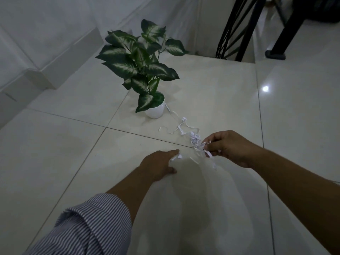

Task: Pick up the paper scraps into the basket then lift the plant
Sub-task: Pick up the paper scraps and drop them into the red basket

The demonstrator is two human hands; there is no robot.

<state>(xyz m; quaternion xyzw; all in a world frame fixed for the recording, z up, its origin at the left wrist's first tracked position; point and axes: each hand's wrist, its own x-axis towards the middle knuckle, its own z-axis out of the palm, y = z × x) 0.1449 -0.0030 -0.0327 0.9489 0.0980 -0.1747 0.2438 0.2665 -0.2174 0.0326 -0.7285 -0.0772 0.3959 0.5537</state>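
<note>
Item 1, my left hand (158, 165): arm stretched forward and low over the tiled floor (73, 153), striped sleeve (88, 223) rolled back above the forearm. Palm faces down, fingers extended and loosely together, thumb splayed to the side. The fingertips touch two small paper scraps (176, 157) lying on the floor; nothing is closed inside the hand.

Item 2, my right hand (230, 148): forearm bare, coming in from the lower right, wrist bent so the fingers point left. Thumb and fingers are pinched together on a bunch of paper strips (207, 150), several ends dangling below the pinch (a few are blurred, count uncertain).

Item 3, loose paper scraps: a crumpled clump (195, 138) sits just beyond the right fingertips; thin curled strips (182, 127) trail from there toward the pot, one strip reaching its side. More slivers lie on the floor between my two hands.

Item 4, potted plant (143, 67): upright in a small white pot (155, 110), green-and-cream leaves, standing on the floor well beyond both hands.

Item 5, black metal railing (237, 28): upper right, far from the work.
</note>
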